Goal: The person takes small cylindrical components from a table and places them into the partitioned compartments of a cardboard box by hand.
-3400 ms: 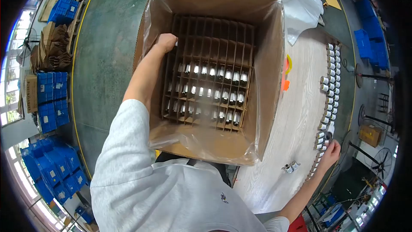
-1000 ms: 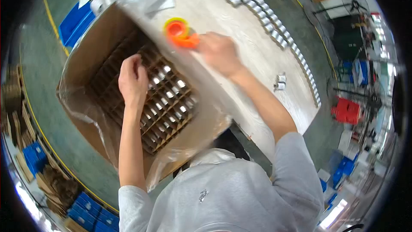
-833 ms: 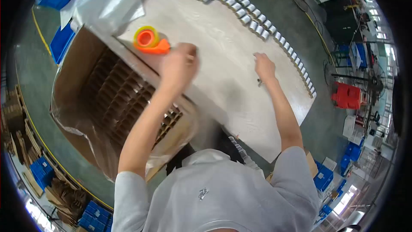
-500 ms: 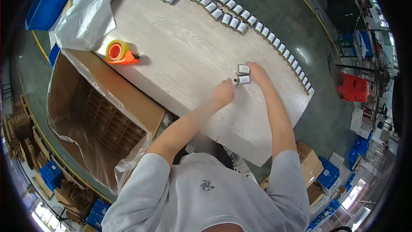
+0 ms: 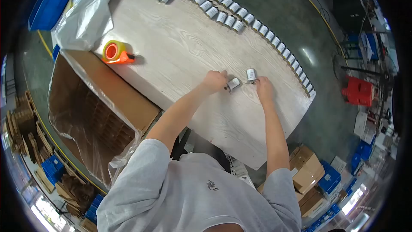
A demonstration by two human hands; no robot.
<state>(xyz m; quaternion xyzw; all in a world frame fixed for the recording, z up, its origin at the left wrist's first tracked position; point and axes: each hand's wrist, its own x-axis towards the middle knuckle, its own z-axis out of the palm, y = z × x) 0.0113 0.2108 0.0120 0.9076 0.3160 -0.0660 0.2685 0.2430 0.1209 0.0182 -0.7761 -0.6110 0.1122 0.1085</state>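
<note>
I log on a pale wood-grain table (image 5: 184, 60): one short, tilted, white-and-dark cylinder (image 5: 234, 84) beside the left hand (image 5: 215, 82), fingers curled, and one white-and-dark upright-facing cylinder (image 5: 251, 74) at the right hand's (image 5: 265, 89) fingertips. I cannot tell whether either pinches. Also: orange-and-yellow tape dispenser (image 5: 122, 58), near a plastic-lined brown cardboard carton (image 5: 116, 90).

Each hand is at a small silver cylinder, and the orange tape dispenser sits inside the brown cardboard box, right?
Not inside: the head view shows the tape dispenser on the pale wood-grain table, beside the box. Left hand and right hand are at cylinders, as stated.
</note>
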